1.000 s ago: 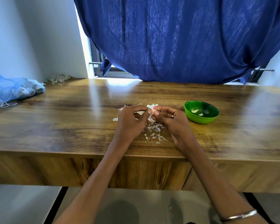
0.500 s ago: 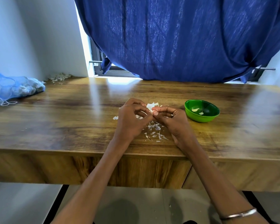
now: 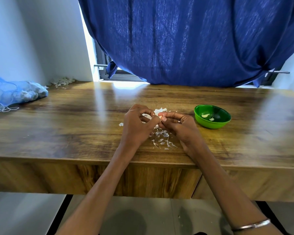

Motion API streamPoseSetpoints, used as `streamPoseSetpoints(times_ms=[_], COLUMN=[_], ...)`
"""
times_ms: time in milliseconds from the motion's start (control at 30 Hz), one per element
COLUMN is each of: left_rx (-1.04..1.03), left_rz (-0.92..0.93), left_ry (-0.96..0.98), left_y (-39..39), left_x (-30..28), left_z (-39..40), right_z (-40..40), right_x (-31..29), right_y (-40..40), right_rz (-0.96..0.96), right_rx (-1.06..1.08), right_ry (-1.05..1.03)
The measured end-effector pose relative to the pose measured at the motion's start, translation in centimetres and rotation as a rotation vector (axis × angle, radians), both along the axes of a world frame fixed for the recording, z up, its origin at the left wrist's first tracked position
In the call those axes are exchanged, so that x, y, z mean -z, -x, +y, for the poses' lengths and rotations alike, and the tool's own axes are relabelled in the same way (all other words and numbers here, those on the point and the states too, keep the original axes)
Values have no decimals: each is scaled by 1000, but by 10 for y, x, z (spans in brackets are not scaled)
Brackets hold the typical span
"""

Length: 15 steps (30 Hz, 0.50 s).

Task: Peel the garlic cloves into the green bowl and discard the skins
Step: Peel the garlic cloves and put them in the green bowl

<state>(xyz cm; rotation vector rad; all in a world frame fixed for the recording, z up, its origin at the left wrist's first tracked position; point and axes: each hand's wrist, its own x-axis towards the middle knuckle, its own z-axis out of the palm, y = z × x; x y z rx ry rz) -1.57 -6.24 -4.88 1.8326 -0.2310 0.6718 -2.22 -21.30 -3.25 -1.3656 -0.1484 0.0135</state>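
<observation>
We see a small pale garlic clove (image 3: 160, 117) pinched between fingertips above the table's middle. The green bowl (image 3: 212, 122) sits upright to its right, holding two peeled cloves (image 3: 207, 116). White skins (image 3: 162, 139) lie scattered toward the table's near edge.

A home room: wooden table (image 3: 75, 126) against a window hung with blue curtain (image 3: 185, 39)
</observation>
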Motion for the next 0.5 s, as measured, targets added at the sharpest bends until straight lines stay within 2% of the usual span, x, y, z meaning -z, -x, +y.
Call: streamPoseSetpoints(times_ms=[167, 300, 367, 500], left_rx=[-39, -83, -65, 23], left_rz=[26, 4, -1, 1], left_ry=[4, -89, -127, -56], left_y=[0, -4, -1, 6], left_x=[0, 4, 3, -3], left_z=[-1, 2, 2, 0], right_z=[0, -1, 0, 1], right_x=[2, 3, 2, 2], right_y=[-3, -3, -2, 0], right_rz=[-5, -10, -8, -69], right_rx=[9, 26, 47, 96], right_ry=[-19, -46, -65, 22])
